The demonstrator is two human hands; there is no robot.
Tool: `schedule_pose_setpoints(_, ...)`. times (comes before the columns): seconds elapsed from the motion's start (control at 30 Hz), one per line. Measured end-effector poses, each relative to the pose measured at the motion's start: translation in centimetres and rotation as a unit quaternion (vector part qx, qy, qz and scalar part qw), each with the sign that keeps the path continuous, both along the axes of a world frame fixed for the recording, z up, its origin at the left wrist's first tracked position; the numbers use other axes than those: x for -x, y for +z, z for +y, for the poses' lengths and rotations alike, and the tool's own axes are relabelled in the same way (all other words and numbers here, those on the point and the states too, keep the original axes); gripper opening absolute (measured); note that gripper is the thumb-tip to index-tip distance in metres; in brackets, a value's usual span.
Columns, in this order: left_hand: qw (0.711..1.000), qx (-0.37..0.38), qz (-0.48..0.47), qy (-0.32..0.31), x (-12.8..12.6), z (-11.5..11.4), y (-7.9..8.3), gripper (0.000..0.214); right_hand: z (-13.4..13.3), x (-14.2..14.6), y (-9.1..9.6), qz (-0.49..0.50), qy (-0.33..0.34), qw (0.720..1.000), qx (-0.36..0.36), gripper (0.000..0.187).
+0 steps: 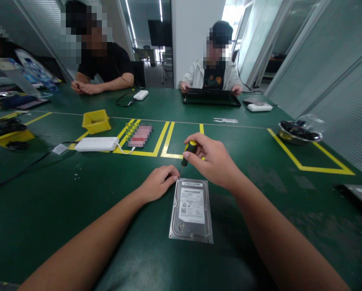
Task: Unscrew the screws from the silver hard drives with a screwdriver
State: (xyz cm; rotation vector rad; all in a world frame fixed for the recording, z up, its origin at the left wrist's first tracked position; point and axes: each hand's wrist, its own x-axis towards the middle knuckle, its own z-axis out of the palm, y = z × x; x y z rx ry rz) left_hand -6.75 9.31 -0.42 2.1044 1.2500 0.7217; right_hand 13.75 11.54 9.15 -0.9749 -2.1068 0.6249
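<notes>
A silver hard drive (192, 210) with a white label lies flat on the green table in front of me. My right hand (213, 159) is closed around the black and yellow handle of a screwdriver (184, 161). The screwdriver tilts slightly, its thin shaft reaching down to the drive's far left corner. At that same corner, my left hand (159, 182) has its thumb and fingers pinched together against the drive, right beside the screwdriver tip. Whether a screw sits under the tip is too small to make out.
Beyond my hands are a yellow bin (96, 122), a white power bank (96, 144) and a cabled phone (141, 136). A metal bowl of dark parts (300, 133) stands right; another drive (361, 198) lies at the right edge. Across sit several people, one holding a black panel (211, 98).
</notes>
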Motion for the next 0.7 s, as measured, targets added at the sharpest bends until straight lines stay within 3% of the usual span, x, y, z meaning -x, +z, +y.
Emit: schedule_pose_setpoints(0.7, 1.0, -0.002, 0.006, -0.003, 0.04, -0.01, -0.13, 0.01, 0.27, -0.28, -0.27, 0.016, 0.021, 1.0, 0.012, 0.023)
